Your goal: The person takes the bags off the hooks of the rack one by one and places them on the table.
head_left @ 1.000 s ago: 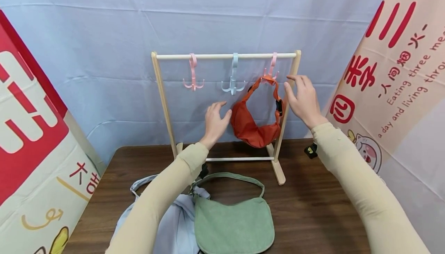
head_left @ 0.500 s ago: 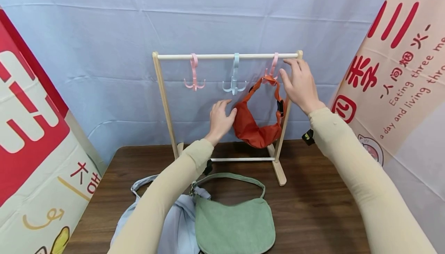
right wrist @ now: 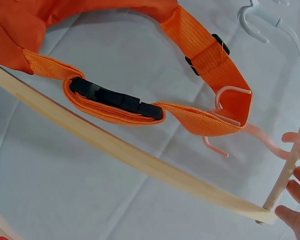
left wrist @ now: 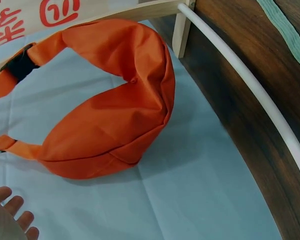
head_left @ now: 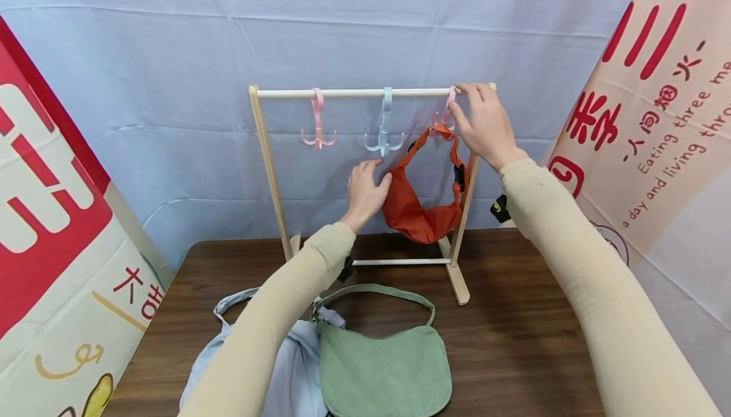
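Note:
An orange waist bag (head_left: 419,217) hangs by its strap from the right pink hook (head_left: 451,101), which hooks over the white rod of a wooden rack (head_left: 264,150). The strap's black buckle (right wrist: 115,100) shows in the right wrist view. My right hand (head_left: 485,126) is at the rod's right end beside that hook, fingers extended; whether they touch the rod is hard to tell. My left hand (head_left: 365,195) is held below the light blue hook (head_left: 384,131), at the bag's left side, fingers relaxed and holding nothing. The left wrist view shows its fingertips (left wrist: 14,205) apart from the bag.
Another pink hook (head_left: 317,122) hangs at the rod's left. A green shoulder bag (head_left: 385,369) lies on the brown table (head_left: 514,341) in front of the rack, with a light blue bag (head_left: 291,366) to its left. Fabric backdrops stand behind and at both sides.
My right hand has moved up and left, from beside the strap to the rod's right end near the pink hook. My left hand has shifted slightly right and up. The orange bag hangs as before.

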Action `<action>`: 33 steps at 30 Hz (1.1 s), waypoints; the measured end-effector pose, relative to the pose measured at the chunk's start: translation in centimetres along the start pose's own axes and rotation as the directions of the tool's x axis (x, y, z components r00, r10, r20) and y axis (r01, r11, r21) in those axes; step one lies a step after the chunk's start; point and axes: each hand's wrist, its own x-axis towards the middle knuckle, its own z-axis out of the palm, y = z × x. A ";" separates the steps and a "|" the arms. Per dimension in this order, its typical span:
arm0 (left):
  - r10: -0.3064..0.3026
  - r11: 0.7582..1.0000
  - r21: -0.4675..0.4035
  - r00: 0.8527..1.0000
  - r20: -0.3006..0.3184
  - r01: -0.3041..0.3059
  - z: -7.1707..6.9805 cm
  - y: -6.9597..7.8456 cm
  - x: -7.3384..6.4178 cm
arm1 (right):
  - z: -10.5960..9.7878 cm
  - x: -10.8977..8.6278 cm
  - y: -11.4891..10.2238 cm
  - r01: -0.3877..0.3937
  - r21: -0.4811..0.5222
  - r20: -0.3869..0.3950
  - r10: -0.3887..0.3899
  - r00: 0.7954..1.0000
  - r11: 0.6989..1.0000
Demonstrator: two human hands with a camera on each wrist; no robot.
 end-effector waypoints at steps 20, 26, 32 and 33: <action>-0.029 0.998 0.064 0.999 0.034 0.027 1.4 0.2 1.5 | -0.1 0.9 0.4 0.007 -0.022 0.089 -0.005 0.996 1.000; -0.058 0.992 0.114 0.996 0.069 0.050 1.9 0.2 2.0 | -0.2 1.0 0.4 0.012 -0.024 0.086 -0.010 0.996 1.000; -0.084 0.991 0.114 0.991 0.109 0.071 2.4 0.3 2.4 | -0.2 1.0 0.5 0.011 -0.028 0.096 -0.009 0.995 1.000; -0.083 0.991 0.110 0.990 0.115 0.070 2.5 0.3 2.5 | -0.3 1.1 0.5 0.011 -0.027 0.098 -0.009 0.995 1.000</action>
